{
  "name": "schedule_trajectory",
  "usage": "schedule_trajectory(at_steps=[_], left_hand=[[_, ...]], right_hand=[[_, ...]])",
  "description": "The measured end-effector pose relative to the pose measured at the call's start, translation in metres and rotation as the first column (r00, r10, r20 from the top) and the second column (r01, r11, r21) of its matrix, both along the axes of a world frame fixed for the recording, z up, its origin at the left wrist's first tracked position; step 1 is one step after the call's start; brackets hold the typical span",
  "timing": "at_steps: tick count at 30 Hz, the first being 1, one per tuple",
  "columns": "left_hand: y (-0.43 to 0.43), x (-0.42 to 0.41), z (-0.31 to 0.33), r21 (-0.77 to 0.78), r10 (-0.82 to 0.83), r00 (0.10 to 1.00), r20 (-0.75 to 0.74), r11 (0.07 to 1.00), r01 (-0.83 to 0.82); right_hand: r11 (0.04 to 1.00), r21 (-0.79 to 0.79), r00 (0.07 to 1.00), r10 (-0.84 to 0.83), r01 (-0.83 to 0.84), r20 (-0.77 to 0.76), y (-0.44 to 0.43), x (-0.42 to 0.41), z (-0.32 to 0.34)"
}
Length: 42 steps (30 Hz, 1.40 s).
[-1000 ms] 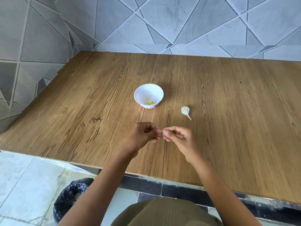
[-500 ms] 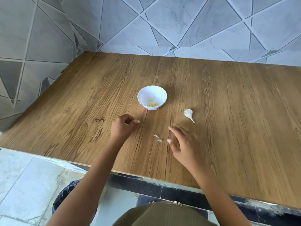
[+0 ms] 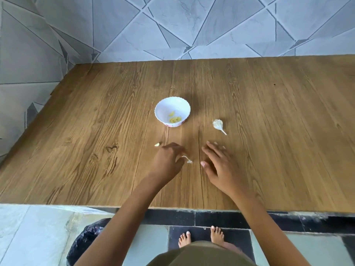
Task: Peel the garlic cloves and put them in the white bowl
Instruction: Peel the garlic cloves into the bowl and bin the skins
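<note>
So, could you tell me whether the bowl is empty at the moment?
No, a few yellowish peeled cloves lie at the bottom of the bowl.

Bowl (image 3: 172, 111) holds cloves (image 3: 175, 119), apparently; garlic (image 3: 218, 124) lies right.

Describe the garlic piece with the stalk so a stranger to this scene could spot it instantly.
On the wooden table, find the white bowl near the middle. Just right of it, apart from it, lies the garlic piece. Unlike the small clove and peel scrap near the left hand, it is white with a thin stalk.
</note>
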<state>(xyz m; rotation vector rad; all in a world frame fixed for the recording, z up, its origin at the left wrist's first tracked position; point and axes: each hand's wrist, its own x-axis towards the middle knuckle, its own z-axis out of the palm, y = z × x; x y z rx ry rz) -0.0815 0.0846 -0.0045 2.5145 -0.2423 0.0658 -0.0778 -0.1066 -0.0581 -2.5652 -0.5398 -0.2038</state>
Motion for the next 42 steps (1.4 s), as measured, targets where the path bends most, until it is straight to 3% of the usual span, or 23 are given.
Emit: schedule_trajectory(at_steps=[2, 8, 14, 17, 20, 23, 24, 26, 28, 30, 37, 42], left_hand=[[-0.009, -0.003, -0.005, 0.028, -0.077, 0.997, 0.000, 0.997, 0.077], [-0.032, -0.007, -0.008, 0.147, -0.105, 0.994, 0.038, 0.984, 0.098], [-0.043, -0.007, -0.006, 0.338, -0.034, 0.999, 0.021, 0.941, 0.025], [-0.039, 0.005, 0.002, 0.141, 0.056, 0.996, -0.068, 0.989, -0.046], [-0.031, 0.010, 0.022, -0.241, 0.161, 0.970, -0.184, 0.949, -0.204], [-0.037, 0.009, 0.046, -0.369, 0.123, 0.978, -0.169, 0.912, -0.178], [-0.044, 0.007, 0.050, -0.329, 0.081, 0.988, -0.132, 0.937, -0.121], [-0.058, 0.002, 0.049, -0.182, 0.011, 0.999, -0.037, 0.983, -0.017], [-0.068, -0.002, 0.039, -0.056, -0.043, 0.999, 0.027, 0.997, 0.044], [-0.070, -0.005, 0.030, -0.033, -0.057, 0.997, 0.042, 0.998, 0.058], [-0.068, -0.007, 0.026, -0.251, 0.043, 0.999, 0.015, 0.967, -0.038], [-0.066, -0.004, 0.030, -0.250, 0.038, 0.999, -0.007, 0.967, -0.039]], right_hand=[[1.000, -0.006, 1.000, 0.000, 0.000, 0.002, 0.001, 0.000, 0.000], [0.994, 0.113, 1.000, -0.015, 0.013, 0.020, -0.003, -0.002, 0.006], [0.911, 0.409, 0.992, 0.000, 0.051, -0.123, -0.007, -0.001, 0.010], [0.777, 0.619, 0.962, 0.064, 0.119, -0.265, -0.010, -0.002, 0.020], [0.481, 0.799, 0.838, 0.210, 0.361, -0.504, -0.007, -0.003, 0.040], [0.124, 0.694, 0.572, 0.473, 0.709, -0.670, 0.003, 0.004, 0.057], [0.032, 0.612, 0.501, 0.541, 0.790, -0.676, 0.005, 0.006, 0.062], [-0.065, 0.472, 0.410, 0.607, 0.879, -0.681, 0.008, 0.008, 0.069], [-0.077, 0.407, 0.370, 0.594, 0.910, -0.715, 0.010, 0.007, 0.072], [-0.090, 0.379, 0.358, 0.576, 0.921, -0.734, 0.011, 0.006, 0.072], [-0.107, 0.340, 0.326, 0.641, 0.934, -0.695, 0.008, 0.009, 0.065], [-0.136, 0.331, 0.336, 0.650, 0.934, -0.682, 0.009, 0.009, 0.067]])
